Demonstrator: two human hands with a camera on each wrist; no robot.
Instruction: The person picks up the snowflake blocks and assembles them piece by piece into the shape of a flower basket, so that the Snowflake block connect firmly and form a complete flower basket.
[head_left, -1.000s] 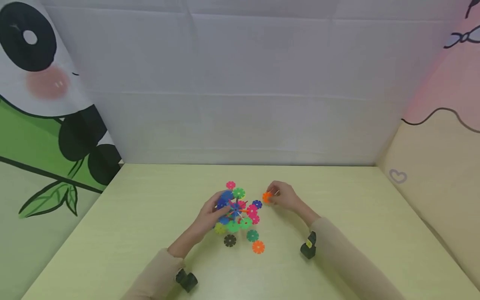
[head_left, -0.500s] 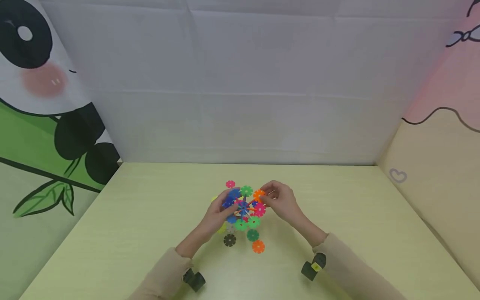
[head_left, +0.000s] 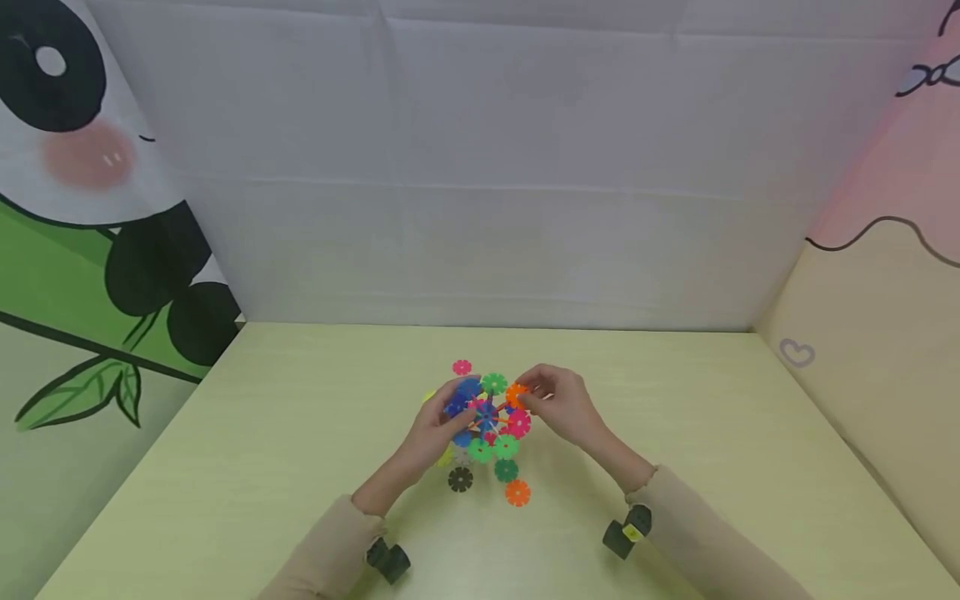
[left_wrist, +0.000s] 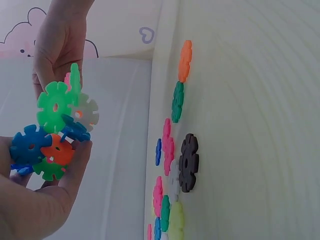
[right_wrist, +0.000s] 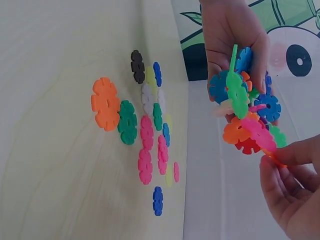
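My left hand (head_left: 427, 433) holds a cluster of interlocked snowflake discs (head_left: 486, 417) above the table, its fingers and thumb around the left side. Blue, bright green, pink, orange and red discs stick out at different angles in the right wrist view's cluster (right_wrist: 237, 95). Thumb and fingers of my right hand (head_left: 564, 406) pinch an orange snowflake disc (head_left: 515, 395) at the cluster's upper right. In the right wrist view, the right hand (right_wrist: 295, 187) covers most of that disc, which meets the cluster beside a pink disc (right_wrist: 259, 132). Whether its slot is engaged, I cannot tell.
Several loose discs lie below the cluster on the pale table (head_left: 300, 467). Nearest are a black disc (head_left: 461, 479), a dark green disc (head_left: 506, 470) and an orange disc (head_left: 517, 493). A pink disc (head_left: 462, 367) lies farther back. A white wall (head_left: 480, 208) stands behind.
My right hand has brought the orange disc left to the cluster, while the left hand moved the cluster slightly right. Over the last half second both hands have barely moved.
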